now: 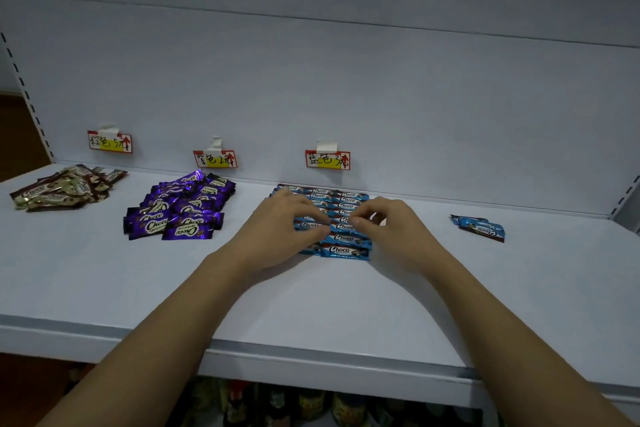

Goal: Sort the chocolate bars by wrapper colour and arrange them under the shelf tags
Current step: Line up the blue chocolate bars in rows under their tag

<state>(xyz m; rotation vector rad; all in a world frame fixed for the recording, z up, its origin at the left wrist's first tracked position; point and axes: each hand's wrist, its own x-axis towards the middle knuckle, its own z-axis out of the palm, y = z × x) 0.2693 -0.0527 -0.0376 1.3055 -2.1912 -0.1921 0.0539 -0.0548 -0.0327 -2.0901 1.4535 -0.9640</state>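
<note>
Blue-wrapped chocolate bars (344, 238) lie in neat rows on the white shelf (311, 305), under the right-hand tag (327, 160). My left hand (284, 224) lies over the left side of these rows, its fingertips pinching a blue bar. My right hand (388, 222) hovers over the right side with curled fingers pinching a bar's edge. Purple bars (180, 211) are piled under the middle tag (214, 159). Brown and gold bars (62, 189) are heaped under the left tag (109, 141). A couple of loose blue bars (479, 227) lie apart at the right.
The shelf's white back panel (346, 80) rises behind the tags. Slotted uprights (24, 87) stand at both sides. Below the shelf's front edge (311, 360), bottles (311, 402) fill a lower level.
</note>
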